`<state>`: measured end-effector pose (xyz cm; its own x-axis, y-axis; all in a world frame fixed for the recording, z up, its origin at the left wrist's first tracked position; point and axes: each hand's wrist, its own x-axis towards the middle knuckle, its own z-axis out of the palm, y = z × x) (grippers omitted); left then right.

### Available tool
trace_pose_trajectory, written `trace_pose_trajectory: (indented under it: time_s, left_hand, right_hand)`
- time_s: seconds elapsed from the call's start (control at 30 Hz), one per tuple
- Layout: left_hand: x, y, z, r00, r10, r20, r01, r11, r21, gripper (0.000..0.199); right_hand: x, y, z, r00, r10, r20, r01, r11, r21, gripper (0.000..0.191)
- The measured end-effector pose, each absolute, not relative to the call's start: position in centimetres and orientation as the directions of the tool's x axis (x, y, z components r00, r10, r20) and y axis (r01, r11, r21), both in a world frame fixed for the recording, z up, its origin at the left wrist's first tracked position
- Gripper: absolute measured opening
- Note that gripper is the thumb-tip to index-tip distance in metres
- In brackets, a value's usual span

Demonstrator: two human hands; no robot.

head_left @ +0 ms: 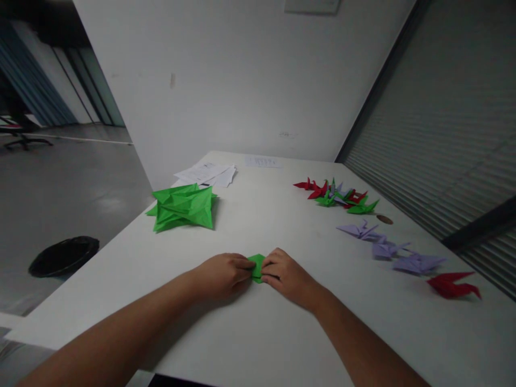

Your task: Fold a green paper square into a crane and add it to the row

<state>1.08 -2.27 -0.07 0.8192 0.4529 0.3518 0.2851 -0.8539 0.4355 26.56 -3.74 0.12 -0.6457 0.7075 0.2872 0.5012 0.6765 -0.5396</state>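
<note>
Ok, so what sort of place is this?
Likely an office or similar workroom: there are printed sheets on a white table, a chair base off to the left, and slatted blinds along the right.

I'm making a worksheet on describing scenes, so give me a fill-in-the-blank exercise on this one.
1. The left hand and right hand hold a small folded paper coloured ____.
2. The paper crane nearest the person is ____.
3. Between it and the mixed pile lie ____ purple cranes.
4. The black-lined bin stands on the table's ____ side.

Missing words: green; red; three; left.
</note>
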Motion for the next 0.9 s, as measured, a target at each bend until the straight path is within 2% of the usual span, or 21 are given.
trace_pose_trajectory:
  time_s: [0.13, 0.4, 0.5, 0.63, 0.9]
  left_hand:
    - [1.0, -2.5, 0.0, 0.863, 0.395, 0.314, 0.262, -0.882, 0.392, 0.021]
    - [0.9, -2.8, 0.3, 0.87, 0.416, 0.264, 0.319, -0.884, 0.342, 0.021]
    - [0.9, -2.9, 0.7, 0.873, 0.428, 0.234, 0.339, -0.877, 0.34, 0.025]
    - [0.9, -2.8, 0.9, 0.876, 0.435, 0.209, 0.353, -0.873, 0.338, 0.04]
    - [0.9, -2.9, 0.7, 0.89, 0.41, 0.2, 0.34, -0.888, 0.311, 0.039]
  right_hand:
    - [26.4, -3.8, 0.1, -0.621, 0.732, 0.281, 0.547, 0.661, -0.514, 0.016]
    - [26.2, -3.5, -0.6, -0.468, 0.857, 0.217, 0.637, 0.497, -0.589, 0.016]
    - [26.1, -3.6, -0.6, -0.461, 0.869, 0.178, 0.672, 0.473, -0.57, 0.015]
    - [25.9, -3.8, -0.6, -0.42, 0.898, 0.13, 0.722, 0.418, -0.552, 0.013]
    - [25.2, -3.6, -1.0, -0.307, 0.951, 0.043, 0.822, 0.287, -0.491, 0.015]
